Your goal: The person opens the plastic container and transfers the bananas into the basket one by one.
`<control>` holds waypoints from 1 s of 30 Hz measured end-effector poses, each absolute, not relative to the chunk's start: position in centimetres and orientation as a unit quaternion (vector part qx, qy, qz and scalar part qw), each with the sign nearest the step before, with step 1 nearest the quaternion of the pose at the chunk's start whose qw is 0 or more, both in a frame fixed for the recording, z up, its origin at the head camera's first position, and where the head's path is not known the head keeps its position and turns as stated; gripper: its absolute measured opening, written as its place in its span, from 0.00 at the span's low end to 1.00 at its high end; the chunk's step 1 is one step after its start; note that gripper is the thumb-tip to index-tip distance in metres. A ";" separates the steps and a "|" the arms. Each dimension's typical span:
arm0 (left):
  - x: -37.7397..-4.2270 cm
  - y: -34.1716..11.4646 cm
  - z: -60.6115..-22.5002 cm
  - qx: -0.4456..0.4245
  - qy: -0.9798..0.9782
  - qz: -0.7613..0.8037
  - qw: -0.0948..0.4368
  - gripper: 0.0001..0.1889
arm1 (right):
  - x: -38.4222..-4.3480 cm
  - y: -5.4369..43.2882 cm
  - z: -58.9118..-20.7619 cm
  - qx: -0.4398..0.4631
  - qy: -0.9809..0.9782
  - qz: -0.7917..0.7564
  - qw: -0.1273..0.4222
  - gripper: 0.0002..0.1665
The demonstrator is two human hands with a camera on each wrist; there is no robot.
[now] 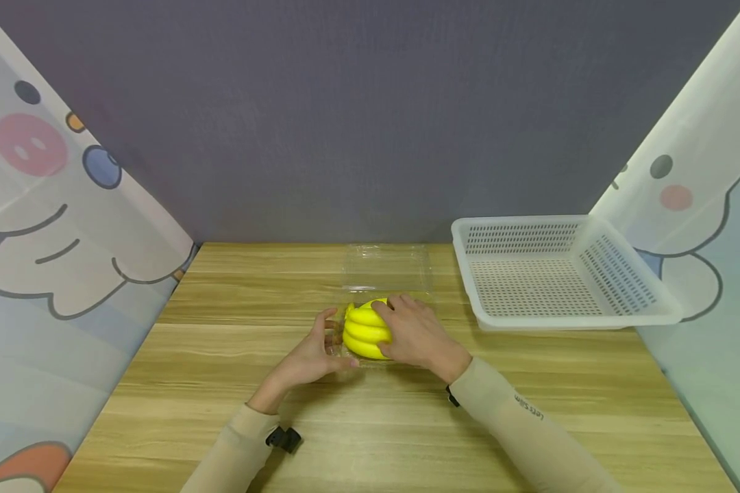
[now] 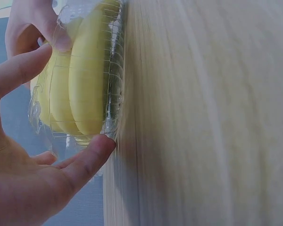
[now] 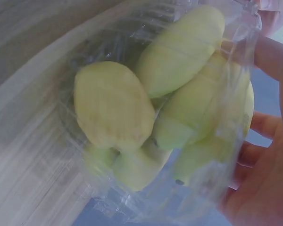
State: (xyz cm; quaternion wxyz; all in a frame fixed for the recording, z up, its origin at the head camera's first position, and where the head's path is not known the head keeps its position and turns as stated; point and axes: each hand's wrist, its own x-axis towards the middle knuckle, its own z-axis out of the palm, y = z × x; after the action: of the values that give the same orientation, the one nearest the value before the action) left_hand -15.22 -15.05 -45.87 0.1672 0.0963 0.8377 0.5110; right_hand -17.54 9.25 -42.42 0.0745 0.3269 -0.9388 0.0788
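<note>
A bunch of yellow bananas (image 1: 365, 333) lies in a clear plastic clamshell box, whose lid (image 1: 385, 268) is folded back behind it. My right hand (image 1: 416, 332) grips the bananas from above, covering their right end. At the box's left end, my left hand (image 1: 311, 352) holds the box with thumb and fingers spread around it. The left wrist view shows the thumb at the bottom edge of the clear wall (image 2: 114, 89). Through the plastic in the right wrist view, banana tips (image 3: 184, 52) and a pale yellow rounded piece (image 3: 114, 106) show.
To the right on the wooden table (image 1: 234, 287) stands a white perforated plastic basket (image 1: 481, 318). A grey panel (image 1: 321, 123) rises behind the table, and cartoon-printed sheets (image 1: 86, 205) line both sides.
</note>
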 end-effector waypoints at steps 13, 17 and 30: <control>-15.2 -15.1 -45.7 0.094 0.839 0.508 0.169 0.61 | -17.9 9.5 -42.5 0.337 -0.932 0.077 0.108 0.37; -15.1 -15.1 -45.7 0.094 0.838 0.509 0.171 0.61 | -18.0 9.6 -42.5 0.344 -0.928 0.079 0.120 0.38; -15.3 -15.1 -45.8 0.106 0.835 0.512 0.171 0.61 | -18.0 9.9 -41.6 0.350 -0.925 0.088 0.119 0.38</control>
State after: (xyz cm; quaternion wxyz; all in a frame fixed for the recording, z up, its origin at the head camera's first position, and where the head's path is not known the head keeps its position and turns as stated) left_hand -15.27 -15.14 -45.81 0.1710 0.1060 0.8350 0.5122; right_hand -18.05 9.89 -41.65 0.1188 0.3499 -0.9251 0.0879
